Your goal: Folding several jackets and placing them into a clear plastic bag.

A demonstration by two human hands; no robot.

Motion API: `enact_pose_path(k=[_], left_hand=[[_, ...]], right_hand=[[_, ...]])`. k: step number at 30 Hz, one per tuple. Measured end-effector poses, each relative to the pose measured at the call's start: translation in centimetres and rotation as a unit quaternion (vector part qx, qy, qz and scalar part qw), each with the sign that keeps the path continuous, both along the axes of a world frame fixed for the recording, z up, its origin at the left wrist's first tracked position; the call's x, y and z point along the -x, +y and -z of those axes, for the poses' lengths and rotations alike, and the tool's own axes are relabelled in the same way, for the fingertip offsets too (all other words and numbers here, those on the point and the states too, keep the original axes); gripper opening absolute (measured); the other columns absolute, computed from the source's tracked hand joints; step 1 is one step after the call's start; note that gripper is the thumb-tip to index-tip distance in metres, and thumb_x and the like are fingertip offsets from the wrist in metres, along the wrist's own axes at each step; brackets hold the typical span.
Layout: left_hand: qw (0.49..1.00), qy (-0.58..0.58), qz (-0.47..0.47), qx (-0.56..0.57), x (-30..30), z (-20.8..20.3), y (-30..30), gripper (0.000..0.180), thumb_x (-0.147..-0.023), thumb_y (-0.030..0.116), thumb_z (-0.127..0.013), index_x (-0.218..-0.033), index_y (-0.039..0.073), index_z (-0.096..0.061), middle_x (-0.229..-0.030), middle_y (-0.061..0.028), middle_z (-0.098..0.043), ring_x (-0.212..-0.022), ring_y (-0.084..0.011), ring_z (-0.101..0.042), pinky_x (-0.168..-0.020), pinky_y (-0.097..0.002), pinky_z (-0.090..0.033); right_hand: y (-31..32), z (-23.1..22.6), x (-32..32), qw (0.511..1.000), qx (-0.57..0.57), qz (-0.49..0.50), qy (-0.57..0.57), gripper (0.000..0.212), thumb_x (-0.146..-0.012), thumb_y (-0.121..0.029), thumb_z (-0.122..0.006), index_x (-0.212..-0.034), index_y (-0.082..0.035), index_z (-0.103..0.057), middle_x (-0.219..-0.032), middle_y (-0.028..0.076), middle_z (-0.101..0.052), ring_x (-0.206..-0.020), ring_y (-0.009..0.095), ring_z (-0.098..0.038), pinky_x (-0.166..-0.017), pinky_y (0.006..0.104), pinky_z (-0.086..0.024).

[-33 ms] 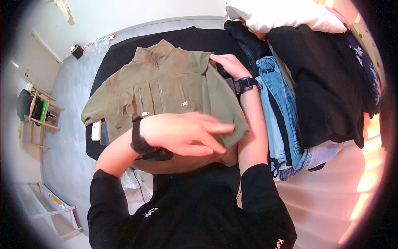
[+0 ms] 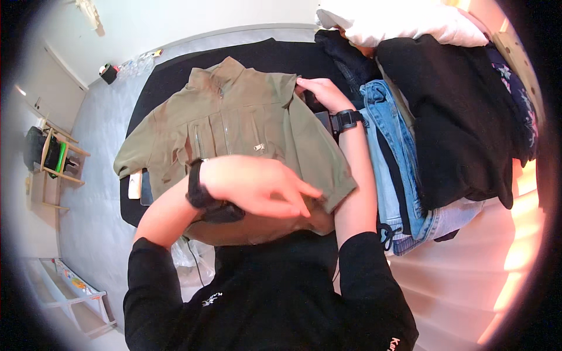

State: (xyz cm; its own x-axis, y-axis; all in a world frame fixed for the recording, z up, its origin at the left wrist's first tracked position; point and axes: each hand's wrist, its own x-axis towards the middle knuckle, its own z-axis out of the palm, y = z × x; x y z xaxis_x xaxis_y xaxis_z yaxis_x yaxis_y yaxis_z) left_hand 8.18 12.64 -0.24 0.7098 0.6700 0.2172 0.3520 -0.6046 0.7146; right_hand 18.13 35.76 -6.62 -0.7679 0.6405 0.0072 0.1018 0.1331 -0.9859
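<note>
An olive-green zip jacket [image 2: 234, 126] lies front up on a black surface, its collar at the far end and its zipped chest pockets showing. At the jacket's right shoulder, my right hand [image 2: 325, 92] pinches the fabric between thumb and fingers. The sleeve on that side runs down toward me, and its cuff [image 2: 339, 193] rests against my right forearm. My left hand [image 2: 260, 186] reaches across the lower front of the jacket. Its fingers are apart, slightly blurred, and point toward the cuff; nothing shows in them. The jacket's lower middle is hidden behind this hand and wrist.
Folded blue jeans [image 2: 389, 152] and a pile of black clothing [image 2: 456, 117] lie at the right, with a white bundle [image 2: 404, 23] behind. Beneath the jacket spreads a black cover [image 2: 275, 52]. Wooden shelves [image 2: 61, 152] and a white rack [image 2: 76, 292] stand at the left.
My left hand has shifted slightly left and its fingers have bent downward, away from the sleeve. The cuff has spread a little to the right. My right hand stays at the shoulder.
</note>
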Motion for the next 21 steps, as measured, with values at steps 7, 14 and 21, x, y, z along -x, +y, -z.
enact_pose_path(k=[7, 14, 21], left_hand=[[0.912, 0.044, -0.407, -0.026, 4.9, 4.0, 8.5, 0.034, -0.084, 0.035, -0.067, -0.088, 0.001, -0.062, -0.078, -0.0095, -0.065, -0.070, -0.0158, -0.061, -0.064, -0.0314, -0.049], [0.876, -0.081, -0.475, -0.021, 7.4, 7.4, 12.2, 0.028, -0.088, 0.027, -0.063, -0.083, 0.000, -0.058, -0.067, -0.0078, -0.061, -0.065, -0.0135, -0.061, -0.059, -0.0297, -0.047], [0.823, -0.272, -0.490, 0.095, 6.8, 9.3, 12.7, 0.025, -0.092, 0.030, -0.062, -0.086, 0.006, -0.058, -0.073, 0.0018, -0.061, -0.064, -0.0050, -0.056, -0.057, -0.0198, -0.043]], right_hand=[[1.6, 1.7, -0.3, 0.995, 0.086, -0.042, 0.011, 0.026, -0.089, -0.027, -0.061, -0.091, -0.002, -0.070, -0.085, 0.003, -0.068, -0.071, 0.009, -0.059, -0.066, 0.0252, -0.046], [0.6, 0.8, -0.4, 0.995, 0.085, -0.013, 0.049, 0.028, -0.088, -0.030, -0.065, -0.083, -0.003, -0.068, -0.077, -0.001, -0.066, -0.065, 0.006, -0.057, -0.059, 0.0228, -0.045], [0.9, 1.2, -0.7, 0.998, -0.060, 0.022, -0.004, 0.024, -0.077, -0.027, -0.078, -0.074, -0.005, -0.068, -0.069, -0.002, -0.062, -0.058, 0.005, -0.049, -0.053, 0.0227, -0.040]])
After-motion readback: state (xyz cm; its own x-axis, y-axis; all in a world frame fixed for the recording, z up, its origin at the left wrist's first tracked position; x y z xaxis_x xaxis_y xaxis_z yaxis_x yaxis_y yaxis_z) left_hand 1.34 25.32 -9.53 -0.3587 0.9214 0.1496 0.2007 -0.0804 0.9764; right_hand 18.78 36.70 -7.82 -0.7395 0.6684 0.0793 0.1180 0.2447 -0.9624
